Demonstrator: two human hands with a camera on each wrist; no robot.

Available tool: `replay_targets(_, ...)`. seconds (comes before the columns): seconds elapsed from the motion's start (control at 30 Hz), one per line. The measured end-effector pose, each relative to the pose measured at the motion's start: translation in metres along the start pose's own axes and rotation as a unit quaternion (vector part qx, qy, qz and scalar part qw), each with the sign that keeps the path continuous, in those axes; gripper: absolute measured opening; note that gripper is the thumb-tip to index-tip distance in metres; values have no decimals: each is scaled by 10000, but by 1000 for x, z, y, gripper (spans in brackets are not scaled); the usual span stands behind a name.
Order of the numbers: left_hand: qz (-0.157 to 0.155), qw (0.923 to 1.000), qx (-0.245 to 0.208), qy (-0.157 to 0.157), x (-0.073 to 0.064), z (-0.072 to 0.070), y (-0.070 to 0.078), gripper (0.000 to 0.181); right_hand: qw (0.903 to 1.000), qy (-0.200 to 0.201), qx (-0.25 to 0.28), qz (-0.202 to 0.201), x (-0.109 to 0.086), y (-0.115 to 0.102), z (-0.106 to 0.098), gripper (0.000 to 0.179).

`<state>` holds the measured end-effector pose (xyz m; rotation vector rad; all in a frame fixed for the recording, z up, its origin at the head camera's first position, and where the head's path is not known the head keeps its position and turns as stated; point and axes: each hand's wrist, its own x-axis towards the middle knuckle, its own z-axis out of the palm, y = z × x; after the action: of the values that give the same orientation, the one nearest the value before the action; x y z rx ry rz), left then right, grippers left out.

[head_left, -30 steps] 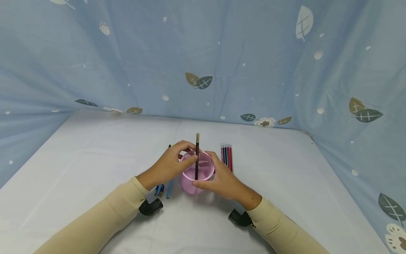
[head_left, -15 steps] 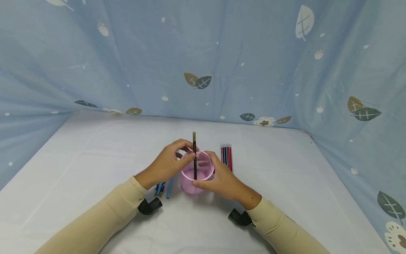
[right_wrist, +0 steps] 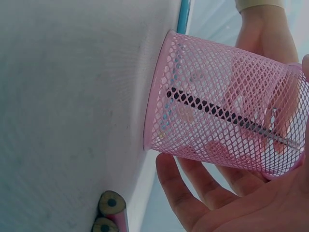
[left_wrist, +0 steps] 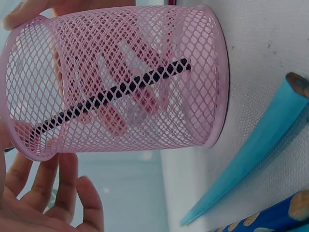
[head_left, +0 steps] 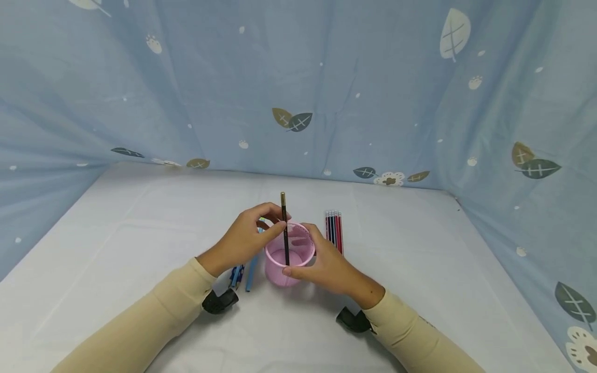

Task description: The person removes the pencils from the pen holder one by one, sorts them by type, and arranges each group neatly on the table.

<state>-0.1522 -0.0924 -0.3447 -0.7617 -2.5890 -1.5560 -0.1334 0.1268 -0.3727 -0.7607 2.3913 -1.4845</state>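
Observation:
A pink mesh pen holder (head_left: 280,275) stands at the middle of the table. My right hand (head_left: 335,267) grips it around its right side, thumb at the front rim. Inside leans a black pencil with a gold top (head_left: 283,203), which my left hand (head_left: 247,238) pinches between thumb and fingers over the left rim. Through the mesh in the left wrist view, the pencil's dark lower part (left_wrist: 126,88) slants down close to the holder's base. The left hand's fingers (left_wrist: 67,188) show beyond the rim there.
Left of the holder lie a light blue pencil (left_wrist: 244,157) and a dark blue patterned pencil (left_wrist: 265,215). Several red and dark pencils (head_left: 333,230) lie in a row behind the right hand. A patterned blue curtain (head_left: 298,77) hangs behind the white table.
My left hand has shifted slightly left, tilting the black pencil's gold top left and lowering it nearer the holder's left rim. My right hand and the pen holder have barely moved.

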Motion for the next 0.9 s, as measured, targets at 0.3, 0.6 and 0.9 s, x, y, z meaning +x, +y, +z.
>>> replay_targets(0.3,32,9999,-54,96,1,-1,0,19,10000,-22,38,40,-2,-2,-1,82)
replay_targets(0.6,34,9996,73,279,0,-5,1,18,10000,-87,27,-35,0,-1,1,81)
replay_targets(0.9,68,9992,-64,398,0,-10,8,20,10000,-46,6,-39,0,-1,0,84)
